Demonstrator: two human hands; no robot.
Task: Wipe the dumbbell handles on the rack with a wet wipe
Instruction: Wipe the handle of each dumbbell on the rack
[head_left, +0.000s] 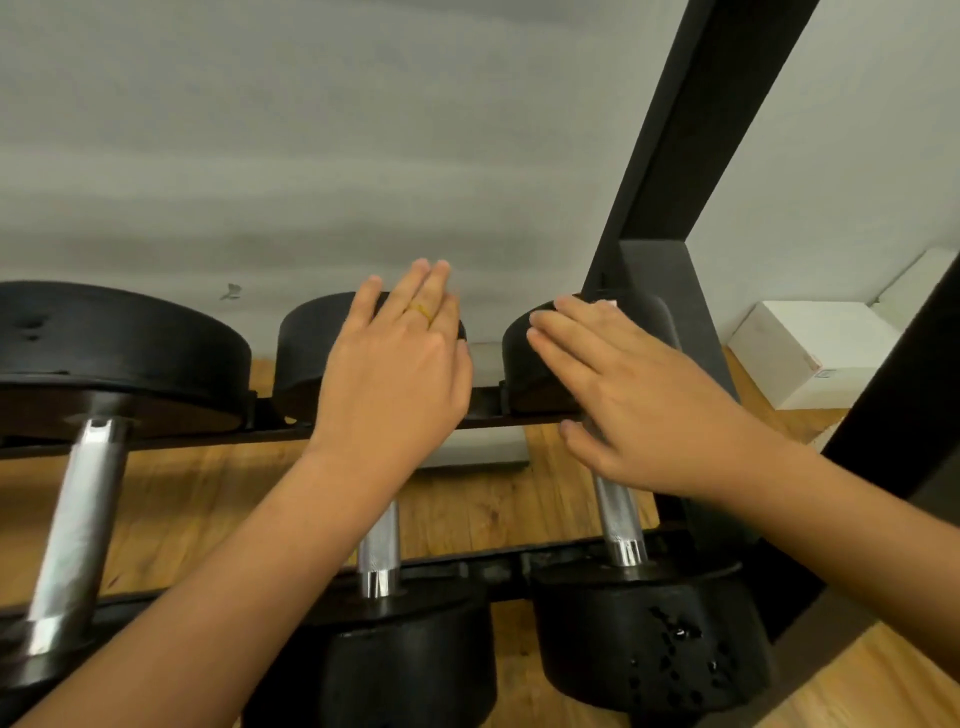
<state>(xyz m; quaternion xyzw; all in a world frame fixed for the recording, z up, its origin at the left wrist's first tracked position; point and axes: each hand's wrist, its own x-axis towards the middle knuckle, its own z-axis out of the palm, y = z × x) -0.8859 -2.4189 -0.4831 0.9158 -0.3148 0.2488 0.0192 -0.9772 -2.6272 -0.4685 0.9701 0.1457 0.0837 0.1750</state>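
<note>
**Three dumbbells, two flat hands**

Three dumbbells sit across the rack (156, 441) in my feed, each steel handle running from 6 towards 12 o'clock. The left handle (78, 519) is at 8 o'clock, the middle handle (379, 545) is near 6, and the right handle (618, 514) is at 4. The left hand (395, 374), wearing a ring (420, 310), lies at centre over the middle dumbbell's far head. Its fingers are straight and released, gripping nothing. The right hand (639, 405) lies just to 3 o'clock of it on the right dumbbell's far head, fingers likewise straight, thumb beside the top of the right handle. A white scrap (607, 302) peeks out past the right fingertips; I cannot tell whether it is the wet wipe. A white box (800, 353) rests on the wooden floor (493, 499) at 3 o'clock.
</note>
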